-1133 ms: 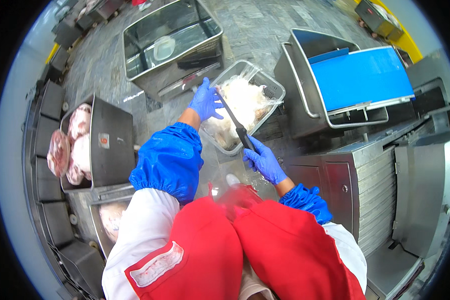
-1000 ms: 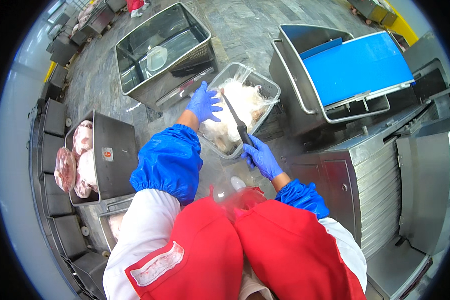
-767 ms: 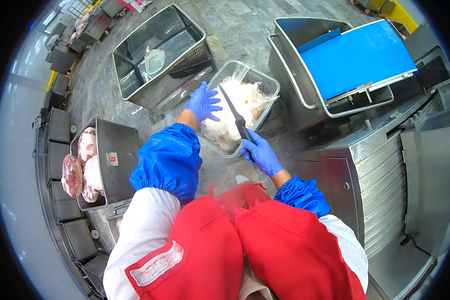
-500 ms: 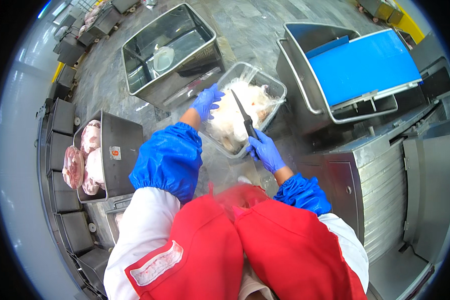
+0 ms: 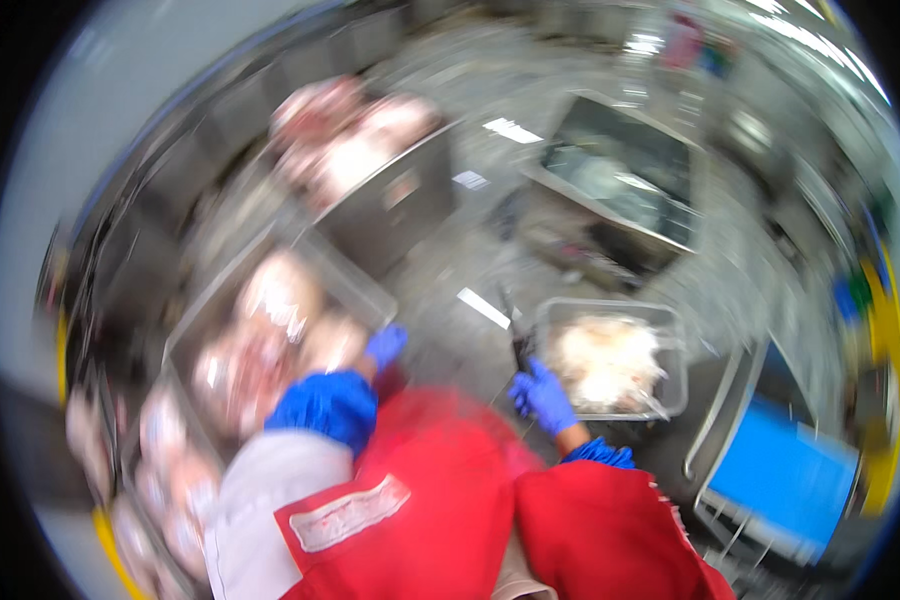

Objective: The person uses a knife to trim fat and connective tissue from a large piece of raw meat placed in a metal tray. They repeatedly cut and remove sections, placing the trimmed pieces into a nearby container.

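The view is smeared by motion. My left hand (image 5: pixel 385 345), in a purple glove, is beside the right edge of a translucent crate (image 5: pixel 355 290) holding pink and pale meat (image 5: pixel 258 370); its fingers are blurred. My right hand (image 5: pixel 547 395), also gloved, is closed on the black handle of a knife (image 5: pixel 518 340), whose blade points upward. Just right of that hand sits a translucent basket (image 5: pixel 675 365) with whitish, bagged-looking contents (image 5: pixel 600 355). I cannot tell whether either hand touches a container.
A steel bin of meat (image 5: pixel 390 215) stands ahead-left, a dark steel tub (image 5: pixel 610 220) ahead-right. A steel cart with a blue board (image 5: pixel 775 470) is at lower right. More meat (image 5: pixel 175 470) lines the left. A blurred red figure, possibly a person (image 5: pixel 683 40), is in the background.
My view has swung left, so containers appear further right and the meat crate has entered. My left hand has left the whitish contents' basket and moved lower. The knife is still in my right hand.
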A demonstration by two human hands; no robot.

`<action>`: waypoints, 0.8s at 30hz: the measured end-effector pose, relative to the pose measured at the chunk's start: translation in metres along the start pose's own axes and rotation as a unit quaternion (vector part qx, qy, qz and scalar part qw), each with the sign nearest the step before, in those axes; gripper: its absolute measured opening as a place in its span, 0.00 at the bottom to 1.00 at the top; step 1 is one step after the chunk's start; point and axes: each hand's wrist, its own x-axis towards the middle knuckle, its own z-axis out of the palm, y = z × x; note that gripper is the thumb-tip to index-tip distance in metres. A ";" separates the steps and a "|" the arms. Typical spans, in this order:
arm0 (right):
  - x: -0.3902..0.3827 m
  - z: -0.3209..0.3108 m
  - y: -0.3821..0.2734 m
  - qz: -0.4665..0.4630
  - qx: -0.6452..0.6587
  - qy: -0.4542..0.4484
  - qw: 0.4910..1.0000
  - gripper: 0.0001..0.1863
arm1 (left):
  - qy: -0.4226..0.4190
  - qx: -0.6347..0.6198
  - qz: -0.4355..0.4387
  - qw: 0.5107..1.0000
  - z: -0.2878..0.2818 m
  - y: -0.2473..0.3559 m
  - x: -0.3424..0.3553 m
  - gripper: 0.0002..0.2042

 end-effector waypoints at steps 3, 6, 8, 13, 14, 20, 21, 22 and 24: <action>0.024 0.102 -0.043 0.034 -0.062 -0.203 0.977 0.26 | 0.154 0.242 0.013 0.958 -0.030 -0.233 -0.142 0.12; 0.053 0.176 -0.051 0.071 -0.167 -0.309 0.934 0.29 | 0.205 -0.280 -0.307 0.886 -0.006 -0.288 -0.236 0.12; 0.077 0.213 -0.043 0.090 -0.225 -0.332 0.912 0.28 | 0.244 -0.514 -0.437 0.696 0.010 -0.276 -0.262 0.12; 0.102 0.329 -0.013 0.101 -0.291 -0.379 0.873 0.27 | 0.230 -0.612 -0.505 0.563 0.042 -0.303 -0.324 0.07; 0.103 0.353 -0.005 0.117 -0.287 -0.391 0.866 0.26 | 0.234 -0.605 -0.451 0.613 0.063 -0.323 -0.334 0.07; 0.139 0.391 0.023 0.189 -0.334 -0.310 0.870 0.27 | 0.120 -0.914 -0.279 0.269 -0.003 -0.253 -0.242 0.08; 0.138 0.397 0.016 0.185 -0.326 -0.307 0.875 0.28 | 0.140 -0.891 -0.270 0.337 -0.034 -0.241 -0.239 0.08; 0.140 0.403 0.015 0.167 -0.347 -0.321 0.865 0.28 | 0.162 -0.864 -0.264 0.396 -0.050 -0.241 -0.243 0.09; 0.149 0.403 0.011 0.130 -0.394 -0.342 0.843 0.29 | 0.255 -0.596 -0.250 0.719 -0.067 -0.260 -0.248 0.09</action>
